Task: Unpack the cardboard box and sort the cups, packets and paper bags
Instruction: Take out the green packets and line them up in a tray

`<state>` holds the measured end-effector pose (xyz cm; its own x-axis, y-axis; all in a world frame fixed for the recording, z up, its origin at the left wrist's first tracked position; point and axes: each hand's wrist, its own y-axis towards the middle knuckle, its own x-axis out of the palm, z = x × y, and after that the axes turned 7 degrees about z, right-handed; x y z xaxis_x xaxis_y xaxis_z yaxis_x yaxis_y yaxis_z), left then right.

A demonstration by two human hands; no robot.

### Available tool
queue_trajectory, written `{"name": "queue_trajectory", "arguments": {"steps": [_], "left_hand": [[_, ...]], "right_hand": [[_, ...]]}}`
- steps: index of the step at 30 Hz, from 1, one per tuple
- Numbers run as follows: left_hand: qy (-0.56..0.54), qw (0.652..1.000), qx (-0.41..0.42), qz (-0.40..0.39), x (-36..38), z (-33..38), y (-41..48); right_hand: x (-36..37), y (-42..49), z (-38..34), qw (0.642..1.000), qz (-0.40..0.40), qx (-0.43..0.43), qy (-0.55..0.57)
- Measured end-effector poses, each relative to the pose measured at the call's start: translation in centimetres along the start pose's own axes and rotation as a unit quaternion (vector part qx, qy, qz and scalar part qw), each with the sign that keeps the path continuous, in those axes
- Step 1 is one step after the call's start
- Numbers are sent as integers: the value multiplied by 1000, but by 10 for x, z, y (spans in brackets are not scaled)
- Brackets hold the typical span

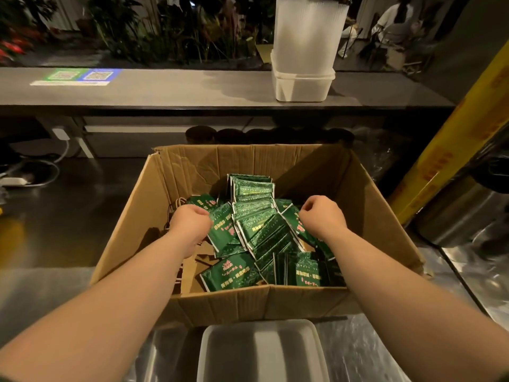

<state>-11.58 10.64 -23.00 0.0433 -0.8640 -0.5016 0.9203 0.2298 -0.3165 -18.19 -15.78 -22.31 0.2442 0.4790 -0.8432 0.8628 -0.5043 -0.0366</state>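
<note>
Nearest to the camera stands a translucent plastic container (264,351) at the front edge of the steel counter (49,285), just beside the near wall of the cardboard box (220,301). Both bare forearms pass over this wall and go down into the box, the wrists bent so that the backs of the hands face upward.

The left hand (190,224) is at the left border of the heap of green packets (256,224). Its fingers are curled under and its thumb touches a packet. The fingertips are hidden by the hand itself, so I cannot tell if it really holds something. The right hand (322,216) lies on the right part of the heap, also with curled fingers, and its knuckles point to the far wall. If it grasps a packet is also not possible to say.

The box is open on top and stands in the middle of the counter, with its long side going from left to right. Many packets stand on their edges in a loose row that runs from the far middle toward the near right corner. Some others lie flat with the printed side up. Brown paper bags (192,268) lie flat in the left half of the box, partly under the packets.

On the raised shelf (165,89) behind stands a stack of white plastic tubs (303,78).
</note>
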Motion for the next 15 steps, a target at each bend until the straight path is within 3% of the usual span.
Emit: {"name": "queue_trajectory", "arguments": {"steps": [8,12,15], "left_hand": [[-88,977,163,110,-19,3,-9],[-150,971,175,61,-26,6,-11],[-181,967,177,8,-27,11,-17]], "right_hand": [[5,-17,-15,991,-75,-100,44],[4,-26,-44,979,-89,-175,62],[9,-31,-75,962,-160,-199,101]]}}
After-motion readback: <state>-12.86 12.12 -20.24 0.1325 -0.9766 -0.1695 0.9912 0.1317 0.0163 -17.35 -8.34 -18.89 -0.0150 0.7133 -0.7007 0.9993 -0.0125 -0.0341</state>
